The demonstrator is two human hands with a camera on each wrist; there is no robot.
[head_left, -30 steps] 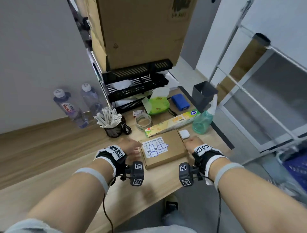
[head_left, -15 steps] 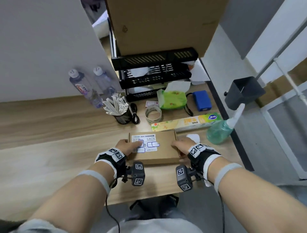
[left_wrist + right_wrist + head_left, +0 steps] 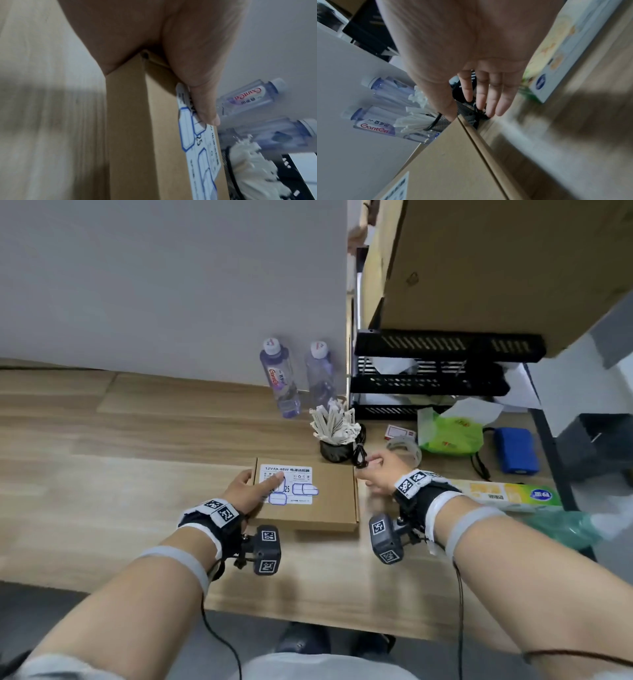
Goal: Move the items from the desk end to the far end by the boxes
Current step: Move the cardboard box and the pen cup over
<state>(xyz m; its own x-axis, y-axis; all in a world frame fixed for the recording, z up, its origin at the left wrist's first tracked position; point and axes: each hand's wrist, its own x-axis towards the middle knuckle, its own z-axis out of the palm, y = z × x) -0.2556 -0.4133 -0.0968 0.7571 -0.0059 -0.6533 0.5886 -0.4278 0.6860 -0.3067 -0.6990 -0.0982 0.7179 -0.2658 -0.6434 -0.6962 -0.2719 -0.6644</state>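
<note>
My left hand point(image 3: 247, 490) clasps the left edge of the flat cardboard box point(image 3: 318, 508), which lies on the wooden worktop point(image 3: 137, 460) in front of me, near its front edge. The thumb point(image 3: 202, 94) lies across the top, its tip pressing on the white printed label point(image 3: 287, 484), and the palm wraps the box's side wall; the left wrist view shows this closely, though the fingers beneath are hidden. So the left grip is closed on the box.

My right hand point(image 3: 378, 474) is off the box, just beside its far right corner. The fingers point(image 3: 489, 94) are straight and spread loosely, pointing away from me, holding nothing: an open grip. In the right wrist view the fingertips hang over a coiled black cable point(image 3: 359, 455) beside the black mesh cup of white sticks point(image 3: 334, 433); whether they touch it I cannot tell.

Both forearms reach forward from my body, wrists strapped with black bands carrying marker tags.

Beyond the box stand two water bottles point(image 3: 282, 378) against the grey wall, and to the right a black tiered rack point(image 3: 442, 374) under a large cardboard carton point(image 3: 496, 268). A roll of tape point(image 3: 406, 448), a green tissue pack point(image 3: 448, 433), a blue case point(image 3: 517, 450) and a long wrap box point(image 3: 507, 496) lie to the right of my right hand.
</note>
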